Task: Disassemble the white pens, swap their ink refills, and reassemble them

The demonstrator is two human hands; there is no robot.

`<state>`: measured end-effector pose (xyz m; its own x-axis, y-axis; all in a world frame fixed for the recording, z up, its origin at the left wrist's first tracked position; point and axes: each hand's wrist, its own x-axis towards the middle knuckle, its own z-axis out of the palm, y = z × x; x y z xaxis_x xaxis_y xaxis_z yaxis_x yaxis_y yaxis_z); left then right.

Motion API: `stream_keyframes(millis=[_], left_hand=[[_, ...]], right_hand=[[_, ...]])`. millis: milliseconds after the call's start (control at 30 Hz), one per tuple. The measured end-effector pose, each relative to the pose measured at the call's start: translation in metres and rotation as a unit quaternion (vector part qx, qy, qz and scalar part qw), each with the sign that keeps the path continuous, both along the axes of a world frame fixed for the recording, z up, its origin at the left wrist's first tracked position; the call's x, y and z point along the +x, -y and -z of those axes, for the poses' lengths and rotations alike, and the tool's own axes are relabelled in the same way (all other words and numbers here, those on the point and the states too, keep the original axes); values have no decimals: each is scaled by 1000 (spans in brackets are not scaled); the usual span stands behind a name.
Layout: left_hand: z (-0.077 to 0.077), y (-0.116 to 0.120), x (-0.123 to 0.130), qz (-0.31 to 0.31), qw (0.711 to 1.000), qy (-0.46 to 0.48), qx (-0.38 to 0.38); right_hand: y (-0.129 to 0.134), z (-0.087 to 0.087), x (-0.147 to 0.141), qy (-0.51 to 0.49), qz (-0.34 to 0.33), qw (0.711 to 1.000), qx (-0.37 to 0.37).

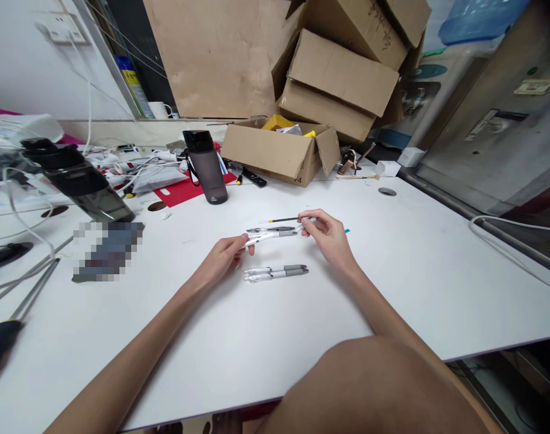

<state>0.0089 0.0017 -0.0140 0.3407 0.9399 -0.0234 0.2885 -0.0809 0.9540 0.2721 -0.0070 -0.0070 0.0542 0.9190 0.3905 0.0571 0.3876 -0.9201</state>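
Pens [275,275], a pair, lie on the table [420,265]; farther from its near edge, the left hand [227,253] pinches a white pen [257,240], the right hand [327,235] a slim dark refill [284,220].

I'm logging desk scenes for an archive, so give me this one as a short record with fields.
Left hand: holding a slim white pen part
Right hand: pinching a thin dark refill
Nearer the person: two white-and-grey pens side by side on the white table
Beyond the hands: dark bottle, open cardboard box
Unclear: whether the right hand grips anything else
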Motion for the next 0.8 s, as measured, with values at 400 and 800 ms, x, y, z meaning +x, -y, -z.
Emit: stream_keyframes(millis=[400, 800], left_hand=[[-6, 3, 6, -8, 1000, -19, 12], [1, 3, 7, -13, 1000, -24, 9]], right_hand=[[-1, -2, 3, -9, -1, 1000, 8], [2, -10, 0, -28, 35, 999, 8]])
